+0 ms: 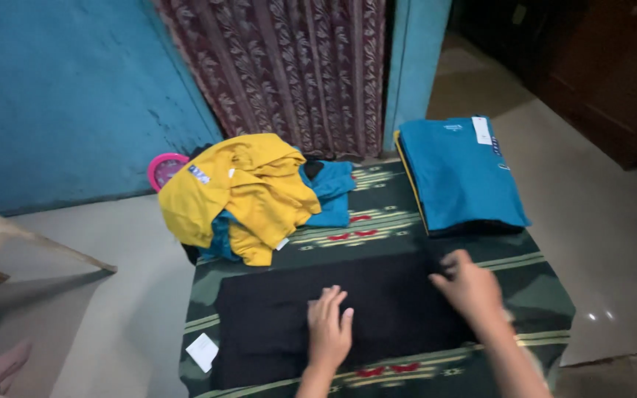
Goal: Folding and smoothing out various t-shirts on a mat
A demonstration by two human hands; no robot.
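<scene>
A black garment (274, 317) lies spread flat across a dark green patterned mat (377, 221). My left hand (329, 328) rests palm down on the middle of it, fingers apart. My right hand (470, 287) presses on the garment's right part, fingers curled at the cloth; whether it pinches the cloth is unclear. A white tag (203, 351) sticks out at the garment's left edge.
A heap of yellow and teal shirts (241, 191) sits at the mat's far left. A folded stack topped by a teal shirt (460, 173) lies at the far right. Behind are a blue wall, a patterned curtain (296, 66), a pink round object (165, 168) and a plastic chair leg (46, 247).
</scene>
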